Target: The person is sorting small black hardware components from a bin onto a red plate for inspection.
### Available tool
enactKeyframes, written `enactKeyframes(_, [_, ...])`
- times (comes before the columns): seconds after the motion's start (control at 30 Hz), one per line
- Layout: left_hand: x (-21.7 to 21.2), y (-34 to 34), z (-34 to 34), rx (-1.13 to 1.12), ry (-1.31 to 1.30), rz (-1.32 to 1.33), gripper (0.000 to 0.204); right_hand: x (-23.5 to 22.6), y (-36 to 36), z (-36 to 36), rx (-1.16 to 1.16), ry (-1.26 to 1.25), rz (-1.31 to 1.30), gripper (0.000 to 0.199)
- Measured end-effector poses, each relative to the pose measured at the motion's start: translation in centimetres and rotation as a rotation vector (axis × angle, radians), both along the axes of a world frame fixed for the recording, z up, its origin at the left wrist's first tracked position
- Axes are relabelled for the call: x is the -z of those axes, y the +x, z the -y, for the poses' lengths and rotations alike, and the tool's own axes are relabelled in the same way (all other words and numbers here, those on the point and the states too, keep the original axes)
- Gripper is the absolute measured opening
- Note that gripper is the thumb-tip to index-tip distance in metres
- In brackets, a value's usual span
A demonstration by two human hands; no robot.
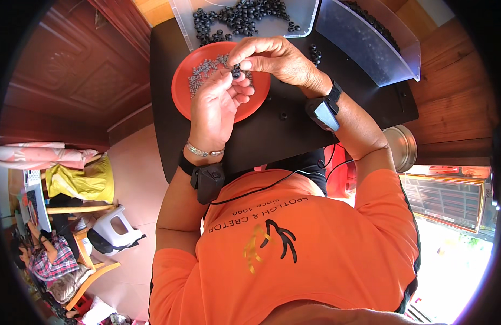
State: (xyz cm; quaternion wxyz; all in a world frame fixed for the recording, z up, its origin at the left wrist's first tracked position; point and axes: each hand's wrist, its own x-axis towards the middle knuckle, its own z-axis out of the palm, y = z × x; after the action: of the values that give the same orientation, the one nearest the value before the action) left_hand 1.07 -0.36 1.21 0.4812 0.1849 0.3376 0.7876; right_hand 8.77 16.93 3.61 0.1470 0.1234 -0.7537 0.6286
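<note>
Left hand [215, 108] is palm-up over the red plate [182, 95], fingers curled together around a small black ring [236, 72] pinched at the tips. Right hand [272, 57] comes in from above, thumb and forefinger closed on the same ring, or on a tiny part going into it; too small to tell which. So both hands meet on one piece, just above the plate's right half. On the plate: a pile of small grey screw-like bits [204, 70], still plenty. Behind it, touching the black table [261, 135], a clear tray [250, 19] with a heap of black rings [239, 13]; a second clear bin [369, 43] to the right, tilted, with more dark rings along its far wall. A few strays: rings by the right wrist [315, 54] and one alone on the table [283, 115]. Progress, as a judgement: mid-batch. Can't tell which bin holds finished pieces, so no count. Both stock piles look far from used up.
</note>
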Motion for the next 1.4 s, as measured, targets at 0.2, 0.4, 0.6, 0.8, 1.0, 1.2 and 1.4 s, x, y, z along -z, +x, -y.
enactKeyframes(0.2, [0.1,-0.1,-0.1,0.019,0.005,-0.003,0.019,0.1,-0.1,0.1,0.011,0.026,-0.028,0.016])
enactKeyframes(0.4, [-0.1,-0.2,0.1,0.027,0.019,0.067,0.018,-0.3,0.4,1.1,-0.002,-0.005,0.047,0.02])
enactKeyframes(0.6, [0.4,-0.5,0.0,-0.024,0.034,0.105,0.013,0.1,0.1,2.6,0.238,0.234,-0.148,0.031])
enactKeyframes(0.8, [0.5,-0.4,0.0,-0.046,0.07,0.153,0.009,0.3,-0.1,3.2,0.356,0.372,-0.329,0.029])
enactKeyframes(1.0, [0.0,-0.3,-0.1,-0.085,0.098,0.179,0.01,0.8,-0.2,3.9,0.461,0.547,-0.388,0.024])
enactKeyframes(1.2, [0.0,-0.4,-0.1,-0.099,0.13,0.156,0.012,0.7,-0.5,4.1,0.443,0.63,-0.443,0.021])
enactKeyframes(1.4, [0.1,-0.6,-0.4,-0.092,0.126,0.162,0.018,0.6,-0.6,3.6,0.48,0.671,-0.521,0.02])
